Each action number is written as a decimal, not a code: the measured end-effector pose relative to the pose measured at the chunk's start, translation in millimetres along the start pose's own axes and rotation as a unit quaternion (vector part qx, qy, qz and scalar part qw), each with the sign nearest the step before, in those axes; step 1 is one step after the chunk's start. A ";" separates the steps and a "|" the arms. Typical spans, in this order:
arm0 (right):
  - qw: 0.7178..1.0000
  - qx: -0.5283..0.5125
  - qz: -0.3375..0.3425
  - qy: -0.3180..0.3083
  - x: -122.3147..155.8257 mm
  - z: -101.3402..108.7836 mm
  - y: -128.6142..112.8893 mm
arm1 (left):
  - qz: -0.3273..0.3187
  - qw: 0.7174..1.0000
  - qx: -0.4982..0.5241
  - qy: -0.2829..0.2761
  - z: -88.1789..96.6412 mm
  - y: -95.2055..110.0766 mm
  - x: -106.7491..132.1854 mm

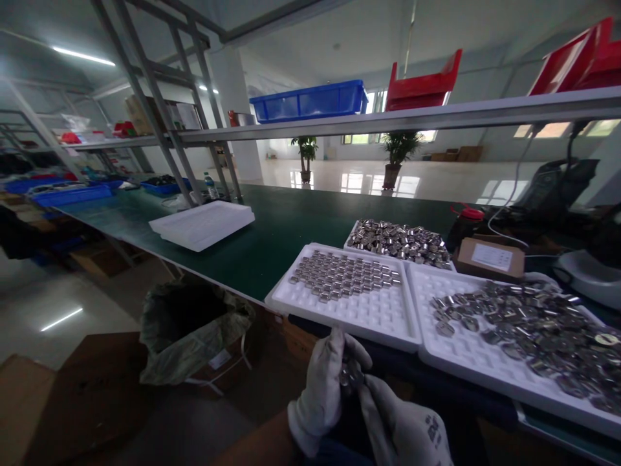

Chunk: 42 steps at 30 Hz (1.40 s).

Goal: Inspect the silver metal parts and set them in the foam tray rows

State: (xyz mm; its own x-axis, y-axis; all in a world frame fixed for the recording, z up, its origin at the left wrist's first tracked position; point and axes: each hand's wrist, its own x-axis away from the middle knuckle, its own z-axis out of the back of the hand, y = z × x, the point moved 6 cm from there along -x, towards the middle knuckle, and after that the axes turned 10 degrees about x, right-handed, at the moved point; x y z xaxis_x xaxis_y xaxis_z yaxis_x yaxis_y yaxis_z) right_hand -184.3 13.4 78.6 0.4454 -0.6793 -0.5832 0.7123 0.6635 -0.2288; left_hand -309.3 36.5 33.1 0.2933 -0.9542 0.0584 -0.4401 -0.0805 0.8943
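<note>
Both my hands wear white gloves and meet low in the head view, below the table edge. My left hand (323,388) curls around a few small shiny metal parts (350,375). My right hand (405,427) pinches at the same parts with its fingertips. Just above them a white gridded tray (369,317) holds neat rows of metal parts (344,275) in its far half. To its right a second white tray (466,353) carries a loose heap of the same metal parts (538,330).
A third tray of loose parts (400,241) sits behind, beside a cardboard box (490,257) and a dark red-capped bottle (463,226). Stacked white trays (201,223) lie on the green table (272,233). A lined waste bin (189,327) stands at floor left. Overhead shelf holds blue (310,101) and red bins (422,84).
</note>
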 end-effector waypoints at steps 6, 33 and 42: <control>0.949 0.245 0.196 0.032 15.0 -28.3 -5.9 | 0.060 0.993 0.100 0.026 1.0 -31.0 -6.0; 0.956 -0.211 -0.068 -0.193 -9.0 -19.1 25.4 | 0.039 0.995 -0.046 -0.081 -9.6 3.8 5.4; 0.936 -0.264 -0.129 -0.194 -3.8 -20.9 36.8 | 0.143 0.977 0.108 -0.114 -15.5 -31.9 -12.2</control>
State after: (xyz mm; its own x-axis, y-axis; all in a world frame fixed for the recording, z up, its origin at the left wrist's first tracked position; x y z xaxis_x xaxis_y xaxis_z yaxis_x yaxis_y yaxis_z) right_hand -171.1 46.9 56.2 0.5313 -0.8334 -0.1519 0.5014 0.4539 -0.7366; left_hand -285.7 55.2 10.8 -0.0534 -0.9841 0.1693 -0.6517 0.1628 0.7408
